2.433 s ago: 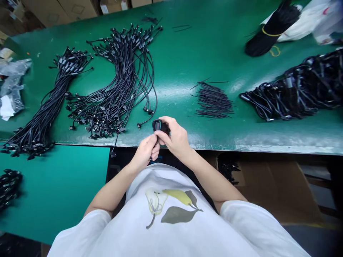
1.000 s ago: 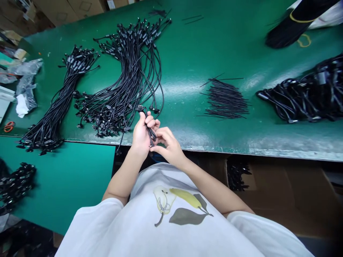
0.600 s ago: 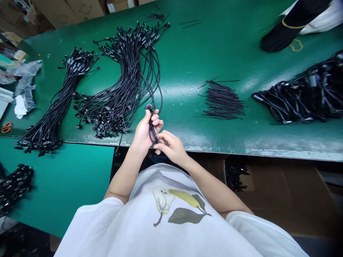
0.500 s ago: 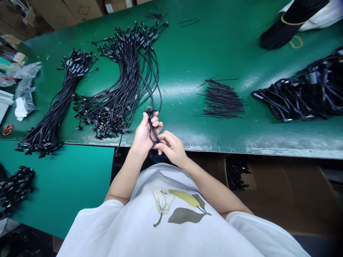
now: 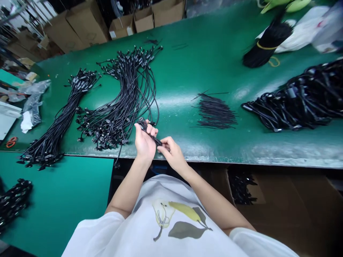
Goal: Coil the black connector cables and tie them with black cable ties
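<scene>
My left hand is closed round a folded black cable, its connector end poking out above my fingers. My right hand pinches the lower end of that same cable just right of the left hand. Both hands hover over the near edge of the green table. Right behind my left hand lies a big fan of loose black cables. A small pile of thin black ties lies on the table to the right of my hands.
A second cable bundle lies at the left. A heap of coiled cables sits at the right, and a banded bunch of ties lies far right. Cardboard boxes stand behind the table. An open box sits below.
The coiled cable has been drawn out into a long fold, my left hand gripping it higher up. My right hand has slid to its lower end. The view has tilted up.
</scene>
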`<control>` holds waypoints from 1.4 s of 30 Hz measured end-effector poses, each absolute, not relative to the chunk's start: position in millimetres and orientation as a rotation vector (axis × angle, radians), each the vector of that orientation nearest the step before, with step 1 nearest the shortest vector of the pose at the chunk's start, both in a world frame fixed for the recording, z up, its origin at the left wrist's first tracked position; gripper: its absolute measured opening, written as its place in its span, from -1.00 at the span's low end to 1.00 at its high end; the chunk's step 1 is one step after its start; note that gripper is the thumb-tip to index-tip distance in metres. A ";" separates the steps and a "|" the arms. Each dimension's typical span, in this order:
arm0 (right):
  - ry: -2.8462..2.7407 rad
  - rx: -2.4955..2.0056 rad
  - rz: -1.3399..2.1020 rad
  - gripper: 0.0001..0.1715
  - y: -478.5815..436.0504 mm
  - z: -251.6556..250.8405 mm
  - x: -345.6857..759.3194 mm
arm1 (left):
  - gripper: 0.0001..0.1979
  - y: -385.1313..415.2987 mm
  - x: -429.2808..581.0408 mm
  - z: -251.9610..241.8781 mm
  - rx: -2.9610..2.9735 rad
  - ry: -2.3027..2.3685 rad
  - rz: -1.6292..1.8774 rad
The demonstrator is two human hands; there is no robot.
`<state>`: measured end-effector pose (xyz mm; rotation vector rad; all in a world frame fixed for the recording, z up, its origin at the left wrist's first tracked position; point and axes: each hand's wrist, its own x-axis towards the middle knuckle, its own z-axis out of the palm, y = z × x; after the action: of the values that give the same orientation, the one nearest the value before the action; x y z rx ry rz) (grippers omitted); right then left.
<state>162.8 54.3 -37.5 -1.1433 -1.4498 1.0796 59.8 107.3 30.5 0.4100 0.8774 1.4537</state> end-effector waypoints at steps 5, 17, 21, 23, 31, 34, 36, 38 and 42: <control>-1.709 -1.211 0.621 -0.35 46.0 -21.3 173.1 | -0.45 102.4 68.0 31.5 0.537 0.916 1.302; -1.872 -1.317 0.395 -0.35 45.8 -24.4 213.2 | -0.66 93.1 92.1 26.9 0.866 0.790 1.161; -1.757 -1.533 0.334 -0.27 53.3 -16.7 214.5 | -0.69 87.1 108.2 22.0 1.021 0.827 1.188; -1.738 -1.551 0.303 -0.34 57.9 -15.1 213.4 | -0.69 83.7 113.4 20.8 1.108 0.865 1.185; -1.827 -1.639 0.344 -0.50 62.5 -13.4 226.4 | -0.59 78.7 113.1 21.8 1.556 1.074 1.069; -1.861 -1.672 0.356 -0.46 68.7 -15.3 236.2 | -0.58 75.4 116.1 15.4 1.682 1.142 1.009; -1.896 -1.678 0.344 -0.49 72.5 -16.7 243.4 | -0.55 73.3 117.6 10.7 1.782 1.158 0.959; -1.944 -1.709 0.295 -0.52 74.1 -17.1 250.0 | -0.52 71.9 117.3 6.2 1.861 1.144 0.922; -2.077 -1.695 0.264 -0.56 70.7 -17.9 255.8 | -0.55 72.2 113.9 -5.0 1.962 1.126 0.906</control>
<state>255.8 70.7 -17.9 -1.6947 -2.0768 0.2636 113.9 72.2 -5.0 1.9620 1.1256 0.9062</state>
